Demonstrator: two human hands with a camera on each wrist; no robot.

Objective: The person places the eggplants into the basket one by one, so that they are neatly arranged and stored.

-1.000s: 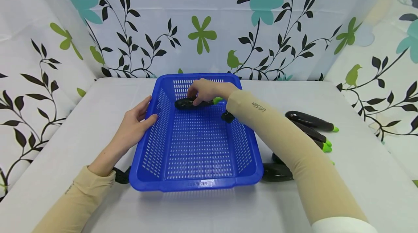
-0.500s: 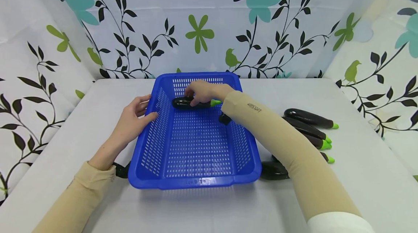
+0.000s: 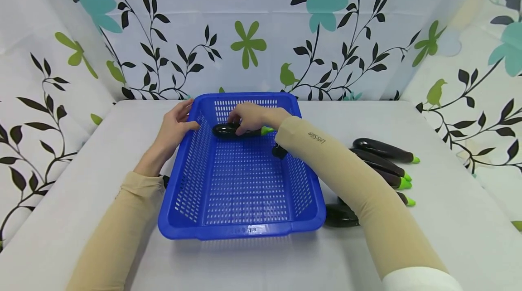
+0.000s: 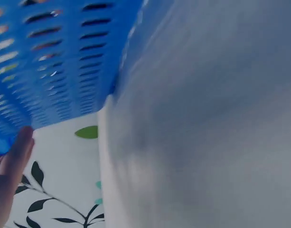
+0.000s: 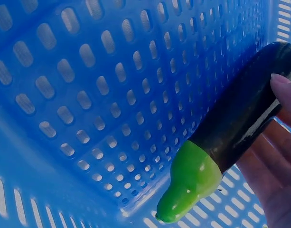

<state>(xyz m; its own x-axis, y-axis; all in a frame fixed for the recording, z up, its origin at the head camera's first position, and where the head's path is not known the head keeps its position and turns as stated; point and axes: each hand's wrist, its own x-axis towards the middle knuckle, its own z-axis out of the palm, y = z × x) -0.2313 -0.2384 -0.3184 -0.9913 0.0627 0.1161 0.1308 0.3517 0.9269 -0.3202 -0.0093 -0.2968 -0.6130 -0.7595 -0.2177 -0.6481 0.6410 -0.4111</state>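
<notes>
In the head view, my right hand grips an eggplant near the far wall inside a blue plastic basket. The right wrist view shows the thumb on the eggplant's dark skin and the other fingers on its opposite side; its bright green stem end points away from the hand. My left hand rests at the basket's far left rim, thumb over the rim and straight fingers along the outside. In the left wrist view a finger touches the slotted outer wall.
Several more eggplants lie on the white table to the right of the basket, partly hidden by my right sleeve. One dark eggplant sits close against the basket's right front corner. A patterned cloth hangs behind the table.
My left hand has slid along the left rim toward the basket's far corner. My right hand keeps its hold on the eggplant, nearly still.
</notes>
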